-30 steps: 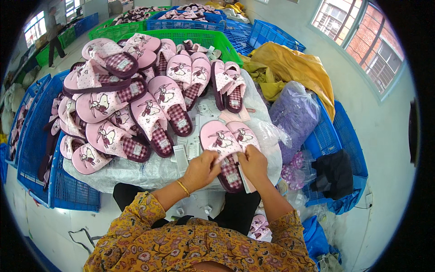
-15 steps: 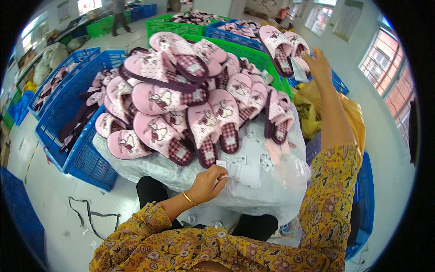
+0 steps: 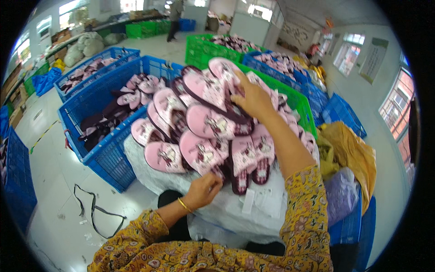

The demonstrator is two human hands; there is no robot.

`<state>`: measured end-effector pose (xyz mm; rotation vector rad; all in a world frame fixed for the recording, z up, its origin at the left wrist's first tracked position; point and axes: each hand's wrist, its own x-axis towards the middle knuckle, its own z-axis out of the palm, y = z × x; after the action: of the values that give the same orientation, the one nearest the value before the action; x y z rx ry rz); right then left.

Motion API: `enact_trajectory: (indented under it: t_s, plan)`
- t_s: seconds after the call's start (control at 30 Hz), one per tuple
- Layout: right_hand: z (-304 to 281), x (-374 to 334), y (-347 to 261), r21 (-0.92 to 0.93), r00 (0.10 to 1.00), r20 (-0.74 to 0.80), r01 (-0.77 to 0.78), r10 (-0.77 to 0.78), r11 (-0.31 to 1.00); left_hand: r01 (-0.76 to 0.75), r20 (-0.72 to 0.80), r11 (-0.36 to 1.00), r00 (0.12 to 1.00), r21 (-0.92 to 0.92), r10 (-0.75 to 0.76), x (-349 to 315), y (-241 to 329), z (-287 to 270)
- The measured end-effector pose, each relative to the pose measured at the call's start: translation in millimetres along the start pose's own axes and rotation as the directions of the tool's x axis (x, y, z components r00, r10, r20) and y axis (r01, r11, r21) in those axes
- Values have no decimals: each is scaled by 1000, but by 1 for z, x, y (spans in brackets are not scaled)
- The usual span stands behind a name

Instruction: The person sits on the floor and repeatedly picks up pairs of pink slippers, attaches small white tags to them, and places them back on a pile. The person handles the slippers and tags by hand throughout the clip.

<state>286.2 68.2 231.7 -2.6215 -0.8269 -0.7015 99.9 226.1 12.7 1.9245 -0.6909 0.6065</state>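
Observation:
A heap of pink slippers [image 3: 201, 152] with dark checked insoles lies on a surface covered in pale plastic [image 3: 158, 177] before me. My right hand [image 3: 253, 97] reaches across to the top of the heap. Its thumb and fingers close round the heel end of a slipper [image 3: 206, 90] there; the grip is partly hidden. My left hand [image 3: 204, 189] is low at the heap's near edge, beside a slipper's heel. Its fingers are curled together, and anything between them is too small to make out. White paper labels [image 3: 267, 202] lie to its right.
A blue crate [image 3: 99, 165] with slippers and dark pieces stands left of the heap. A green crate [image 3: 308, 109] is behind it; more crates stand further back. Yellow sacks [image 3: 358, 147] and a purple bag [image 3: 340, 195] sit at the right. A dark strap [image 3: 94, 208] lies on the floor.
The view has turned left. My right hand came from the far right, where it held up a pair of slippers, to the heap's top. The small white tag at my left fingers no longer shows.

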Motion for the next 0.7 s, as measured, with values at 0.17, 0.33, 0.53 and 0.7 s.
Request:
enact_trajectory:
  t_s: [0.17, 0.33, 0.53, 0.7]
  plan:
    - [37, 29, -27, -58, 939, -340, 28, -46, 998, 163, 101, 987, 982, -16, -161, -18, -1, -30]
    - [58, 29, -36, -202, 890, -455, -118, 13, 972, 170, 102, 985, 981, -14, -168, -26, -8, -44]
    - [65, 40, -27, -78, 917, -396, -94, 56, 992, 180, 89, 984, 980, -2, -179, -27, -9, -48]
    - [35, 13, -19, -237, 831, -557, -143, -14, 961, 228, 41, 972, 973, -58, -226, -29, -2, -50]
